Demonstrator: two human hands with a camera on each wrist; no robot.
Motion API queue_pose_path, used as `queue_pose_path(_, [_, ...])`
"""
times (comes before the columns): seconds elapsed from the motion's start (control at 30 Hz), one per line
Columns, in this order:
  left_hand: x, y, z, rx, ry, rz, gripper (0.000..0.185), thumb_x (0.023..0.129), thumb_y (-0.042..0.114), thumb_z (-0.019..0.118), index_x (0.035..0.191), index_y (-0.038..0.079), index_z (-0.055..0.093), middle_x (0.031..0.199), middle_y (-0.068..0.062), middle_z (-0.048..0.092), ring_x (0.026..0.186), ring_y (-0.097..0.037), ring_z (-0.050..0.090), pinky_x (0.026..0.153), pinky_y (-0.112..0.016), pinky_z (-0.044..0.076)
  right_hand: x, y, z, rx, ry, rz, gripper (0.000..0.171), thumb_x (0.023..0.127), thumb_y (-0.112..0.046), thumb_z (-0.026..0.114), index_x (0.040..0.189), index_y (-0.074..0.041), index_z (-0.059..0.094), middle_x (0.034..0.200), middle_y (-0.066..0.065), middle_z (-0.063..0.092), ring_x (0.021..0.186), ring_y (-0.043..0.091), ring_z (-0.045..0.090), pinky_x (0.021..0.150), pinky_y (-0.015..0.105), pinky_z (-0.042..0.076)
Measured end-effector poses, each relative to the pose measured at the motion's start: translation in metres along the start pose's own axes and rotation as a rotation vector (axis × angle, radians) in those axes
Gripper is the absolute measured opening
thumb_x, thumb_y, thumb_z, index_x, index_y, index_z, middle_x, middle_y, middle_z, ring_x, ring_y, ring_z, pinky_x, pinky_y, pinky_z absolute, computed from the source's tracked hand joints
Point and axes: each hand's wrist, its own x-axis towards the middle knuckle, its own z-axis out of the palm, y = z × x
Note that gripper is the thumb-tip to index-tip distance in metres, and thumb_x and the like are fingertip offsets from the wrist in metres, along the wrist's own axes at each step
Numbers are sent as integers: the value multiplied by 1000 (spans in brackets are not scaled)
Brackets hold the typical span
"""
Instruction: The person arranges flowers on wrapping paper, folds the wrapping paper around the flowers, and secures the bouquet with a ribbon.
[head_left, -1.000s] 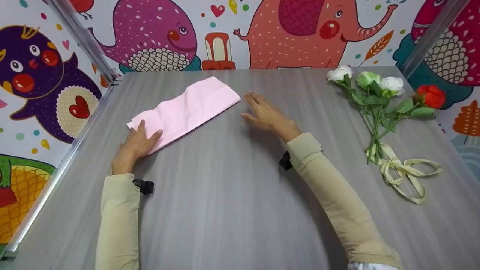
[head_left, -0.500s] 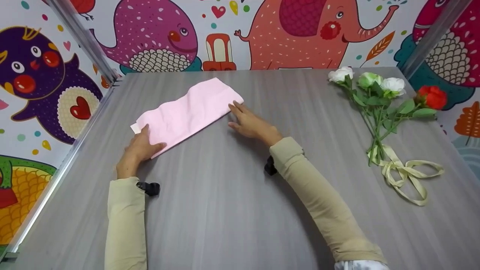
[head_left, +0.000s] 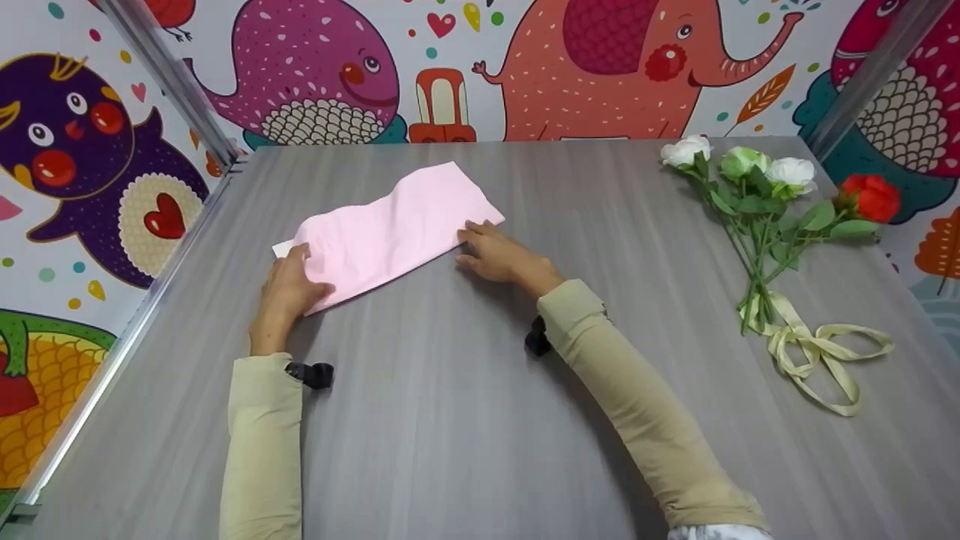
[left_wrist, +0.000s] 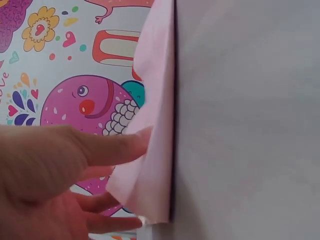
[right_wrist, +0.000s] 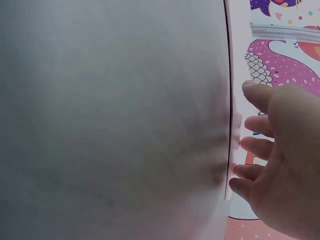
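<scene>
Here at the far left, the left hand (head_left: pixel 286 289) sits at the eight o'clock end of the pink paper (head_left: pixel 397 229), fingers spread and relaxed, thumb lying on its surface. A white corner (head_left: pixel 282 249) peeks out at nine. The paper itself lies on the table (head_left: pixel 420 420) at eleven o'clock, slanting from eight up to two, its far edge wavy. Now its other end: the right hand (head_left: pixel 499 255) just past three, fingers gently bent, unclenched, touching the paper. Farther over, the flowers (head_left: pixel 754 204) at two o'clock, white, green, red; at three, a looped cream ribbon (head_left: pixel 808 346).
</scene>
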Motion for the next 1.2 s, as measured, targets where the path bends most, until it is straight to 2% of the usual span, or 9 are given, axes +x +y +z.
queue_pose_path(0.1, [0,7,0,-95,81,15,78,92,1,65,156,-3,21,155,-31,36,145,-45,36,119,-55,30,-3,3,-3,14,-7,1,58,105,-35,51,154,-8,39,167,11,23,157,33,13,128,45,13])
queue_pose_path(0.27, [-2,25,2,-252,208,76,75,94,-1,59,157,-2,19,144,-32,50,135,-42,50,112,-52,41,-13,9,-15,47,-5,-4,53,105,-32,51,149,-5,45,166,14,27,156,35,15,127,46,14])
queue_pose_path(0.37, [-5,38,5,-300,260,126,63,96,2,58,153,-3,32,134,-30,59,123,-39,57,107,-50,44,-18,11,-24,52,16,12,54,105,-34,50,151,-7,44,166,13,28,157,34,16,127,48,14])
queue_pose_path(0.53, [-12,59,9,-328,320,229,31,97,5,60,126,-7,63,120,-26,65,106,-35,60,94,-44,48,-26,11,-43,65,106,11,57,105,-35,49,153,-6,39,166,14,27,157,34,16,127,51,13])
queue_pose_path(0.7, [-24,77,14,-384,371,333,16,96,7,65,104,-7,68,103,-22,65,97,-32,65,77,-23,45,-38,3,-60,111,225,-9,61,104,-38,51,156,-10,34,167,8,25,157,29,15,127,50,14])
queue_pose_path(0.8, [-31,87,18,-448,363,419,15,94,6,68,100,-7,71,100,-20,68,93,-31,69,70,-12,43,-46,0,-68,137,320,-57,62,104,-37,51,157,-10,32,167,8,25,157,27,16,127,51,14])
queue_pose_path(0.93, [-40,97,25,-492,317,546,13,89,2,72,100,-4,77,105,-20,74,97,-31,70,74,-7,47,-56,-3,-77,180,488,-155,59,105,-32,50,156,-7,34,165,11,31,155,28,23,126,54,16])
queue_pose_path(1.07, [-46,103,34,-497,230,641,15,87,-3,72,102,-4,78,108,-20,75,104,-31,70,81,-6,48,-68,-6,-89,215,638,-219,55,104,-28,53,153,-6,40,161,12,38,152,29,30,124,55,20])
queue_pose_path(1.2, [-52,107,43,-437,131,724,18,87,-3,72,104,-1,78,110,-18,75,109,-31,70,90,-16,53,-84,-4,-96,185,691,-224,54,103,-29,54,151,-9,44,160,12,40,152,31,30,123,59,20])
